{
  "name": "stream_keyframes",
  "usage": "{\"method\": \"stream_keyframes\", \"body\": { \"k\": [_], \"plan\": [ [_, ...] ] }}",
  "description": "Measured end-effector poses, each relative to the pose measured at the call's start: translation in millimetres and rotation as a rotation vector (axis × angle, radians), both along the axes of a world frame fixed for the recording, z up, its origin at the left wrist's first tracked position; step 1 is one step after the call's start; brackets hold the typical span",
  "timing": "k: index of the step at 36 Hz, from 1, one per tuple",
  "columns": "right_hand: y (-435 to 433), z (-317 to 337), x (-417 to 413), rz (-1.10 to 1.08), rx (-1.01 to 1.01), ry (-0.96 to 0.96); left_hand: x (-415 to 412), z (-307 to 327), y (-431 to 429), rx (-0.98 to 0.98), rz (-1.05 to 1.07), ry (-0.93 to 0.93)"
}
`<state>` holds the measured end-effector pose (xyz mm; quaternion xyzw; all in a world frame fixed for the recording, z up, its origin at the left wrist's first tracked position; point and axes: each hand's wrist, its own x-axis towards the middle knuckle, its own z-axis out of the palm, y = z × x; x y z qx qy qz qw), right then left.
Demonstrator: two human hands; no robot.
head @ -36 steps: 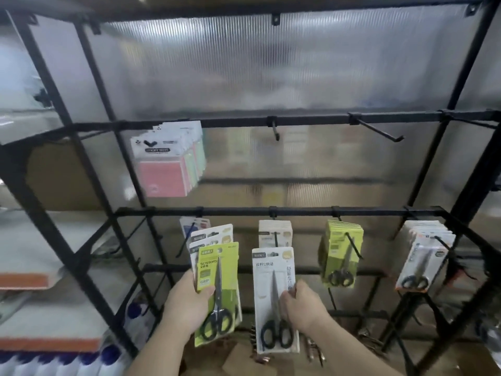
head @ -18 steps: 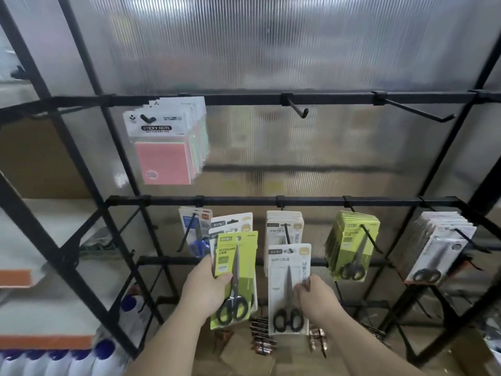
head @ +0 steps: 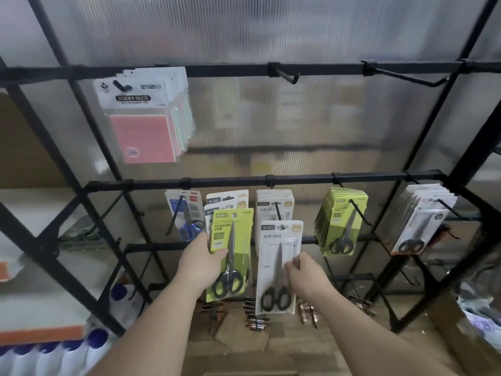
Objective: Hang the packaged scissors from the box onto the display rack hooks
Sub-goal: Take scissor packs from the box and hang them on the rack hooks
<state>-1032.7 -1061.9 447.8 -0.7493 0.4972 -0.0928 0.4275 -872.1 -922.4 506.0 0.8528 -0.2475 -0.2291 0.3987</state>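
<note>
Roughly midway, by the look of it: 4 hooks on the middle rail (head: 230, 181) of the display rack already carry scissors, while both hands hold packs that are not yet hung. Just up and left of the left fingers hangs a blue-handled pack (head: 187, 215). The left hand (head: 200, 264) grips a small fan of packs, its thumb pressed across the front of the green scissors pack (head: 233, 256), with 2 white packs (head: 226, 199) showing above it. The right hand (head: 306, 275) pinches the white scissors pack (head: 275, 267) by its right edge, fingers (head: 294, 263) bent onto the card. Its hang hole sits just beneath the hook (head: 277, 210) carrying a matching white stack (head: 275, 198), and I judge it is not yet threaded on. Up and right of those fingers hang a green stack (head: 344, 223) and, further right, a grey-white stack (head: 423, 221). That white pack probably goes on first, then the left hand's fan needs sorting to matching hooks; how many remain in the box cannot be told. Far down-left of the left fingers stand blue-capped bottles (head: 54, 354), sticky notes (head: 146, 118) hang high above them, and 2 bare hooks (head: 287, 76) jut from the top rail above the right fingers. Down-right of those fingers sits a cardboard box (head: 461, 335), its contents blurred. The hung white stack crowds its hook, and the green pack stands close beside the white one.
</note>
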Motion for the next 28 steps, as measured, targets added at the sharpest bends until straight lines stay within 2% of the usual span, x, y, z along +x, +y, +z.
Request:
{"method": "stream_keyframes", "body": {
  "k": [11,28],
  "plan": [
    [7.4,3.7,-2.9,-0.01,-0.025,0.026,-3.5,1.6,5.7,-0.022,-0.004,-0.023],
    [17.4,5.8,-22.0,0.009,-0.198,-0.039,-20.7,5.5,10.8,-0.026,0.02,-0.099]
  ]
}}
